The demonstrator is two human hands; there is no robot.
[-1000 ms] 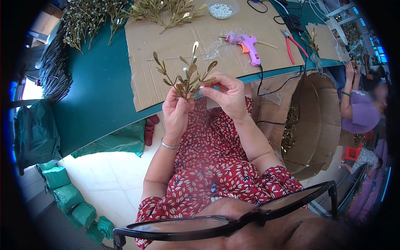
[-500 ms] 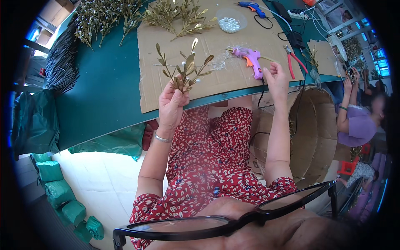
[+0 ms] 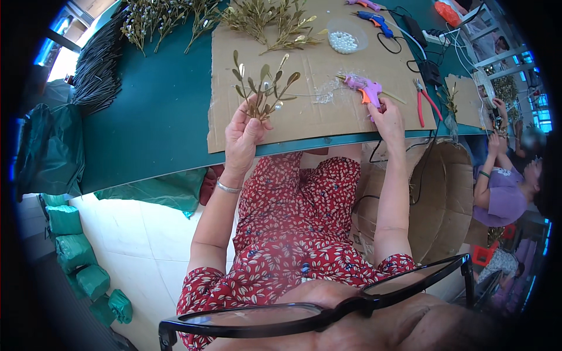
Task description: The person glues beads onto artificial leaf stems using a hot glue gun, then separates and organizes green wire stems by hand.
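My left hand [image 3: 243, 137] pinches the stems of an artificial leaf sprig [image 3: 264, 88] with gold-brown leaves and a few white beads, held upright over the cardboard sheet's near left part. My right hand [image 3: 389, 120] closes its fingers on the handle of a purple hot glue gun [image 3: 356, 83] with an orange trigger. The gun lies on the cardboard [image 3: 304, 127], nozzle pointing left, a glue stick poking out of its back. Strands of dried glue [image 3: 329, 92] lie by the nozzle.
A clear dish of white beads [image 3: 343, 42] stands beyond the glue gun, with a blue glue gun [image 3: 374, 22] behind. Red-handled pliers [image 3: 426, 102] lie to the right. More sprigs [image 3: 269, 26] and dark stems [image 3: 96, 64] lie at the back. A co-worker [image 3: 503, 181] sits at right.
My right hand has gone from beside the glue gun down onto its handle and closed there. My left hand still holds the sprig. The whole view has shifted a little.
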